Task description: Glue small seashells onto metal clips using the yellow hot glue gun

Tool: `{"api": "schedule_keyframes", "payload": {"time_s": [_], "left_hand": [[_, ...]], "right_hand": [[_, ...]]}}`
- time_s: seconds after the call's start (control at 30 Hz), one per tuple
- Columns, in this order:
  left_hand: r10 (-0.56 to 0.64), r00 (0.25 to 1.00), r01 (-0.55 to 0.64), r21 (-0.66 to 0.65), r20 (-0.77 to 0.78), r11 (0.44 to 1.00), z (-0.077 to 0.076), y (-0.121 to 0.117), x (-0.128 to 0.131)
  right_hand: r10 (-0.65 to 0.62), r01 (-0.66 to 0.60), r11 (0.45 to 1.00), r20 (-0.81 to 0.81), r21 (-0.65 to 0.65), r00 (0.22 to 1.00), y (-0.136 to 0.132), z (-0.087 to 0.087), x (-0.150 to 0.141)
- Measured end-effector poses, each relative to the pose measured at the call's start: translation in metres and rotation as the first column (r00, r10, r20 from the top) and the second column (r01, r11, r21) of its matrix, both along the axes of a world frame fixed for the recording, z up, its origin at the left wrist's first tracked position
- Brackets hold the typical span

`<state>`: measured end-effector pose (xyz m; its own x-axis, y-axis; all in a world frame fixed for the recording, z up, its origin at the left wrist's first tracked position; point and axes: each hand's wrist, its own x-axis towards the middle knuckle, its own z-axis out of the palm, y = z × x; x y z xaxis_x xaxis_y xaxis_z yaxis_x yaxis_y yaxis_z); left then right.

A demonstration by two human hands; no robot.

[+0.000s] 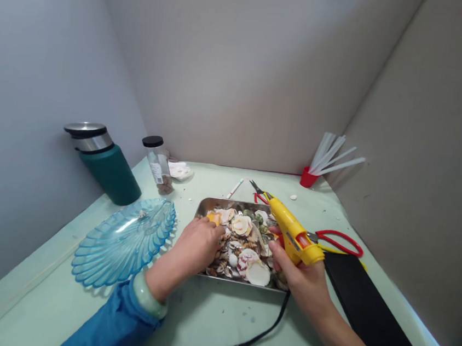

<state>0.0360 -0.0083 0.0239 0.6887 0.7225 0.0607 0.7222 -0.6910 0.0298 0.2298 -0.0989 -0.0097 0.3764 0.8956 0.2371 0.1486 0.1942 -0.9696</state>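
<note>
A yellow glue gun point(291, 229) is gripped in my right hand point(302, 279), its nozzle pointing up and to the left above the tray's right side. Its black cord point(254, 340) runs down toward the front of the table. My left hand point(201, 241) reaches over the left part of a metal tray point(236, 282), fingers bent down among the seashells point(240, 245). Its fingertips are hidden, so I cannot see whether they pinch a shell. To the left lies a blue, shell-shaped glass dish point(120, 244) with a small shell point(142, 214) on it.
A green bottle point(111, 171) and a black-lidded jar point(158, 165) stand at the left. Glue sticks point(332, 156) rise from a red cup point(308, 177) at the back right. Red-handled scissors point(339, 242) and a black board point(373, 314) lie at the right.
</note>
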Motion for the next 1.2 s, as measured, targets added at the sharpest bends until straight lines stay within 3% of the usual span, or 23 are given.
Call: {"api": "schedule_keyframes", "payload": {"time_s": [0.33,0.67,0.8,0.9,1.0,1.2], "left_hand": [[0.125,0.991,-0.128,0.070,0.038,0.989,-0.011,0.017,0.000],[-0.038,0.999,0.038,0.010,0.031,0.999,-0.012,0.018,0.010],[-0.041,0.999,0.041,-0.050,0.006,0.998,-0.015,0.025,0.016],[-0.035,0.997,0.042,-0.093,0.072,0.995,-0.016,0.028,0.017],[-0.032,0.988,0.048,-0.105,0.148,0.993,-0.015,0.027,0.015],[-0.019,0.988,0.033,-0.090,0.151,0.995,-0.016,0.022,0.012]], "right_hand": [[0.005,-0.005,1.000,-0.005,-0.022,1.000,0.001,-0.002,0.000],[0.011,-0.011,1.000,0.002,-0.029,1.000,0.000,-0.005,0.002],[0.005,-0.011,0.995,-0.060,-0.102,0.998,0.001,-0.004,0.000],[-0.083,0.056,0.986,-0.163,-0.160,0.983,0.003,0.001,-0.003],[-0.085,0.050,0.984,-0.201,-0.171,0.976,0.004,0.005,-0.005],[-0.039,0.036,0.996,-0.042,-0.083,0.998,0.001,-0.002,-0.001]]}}
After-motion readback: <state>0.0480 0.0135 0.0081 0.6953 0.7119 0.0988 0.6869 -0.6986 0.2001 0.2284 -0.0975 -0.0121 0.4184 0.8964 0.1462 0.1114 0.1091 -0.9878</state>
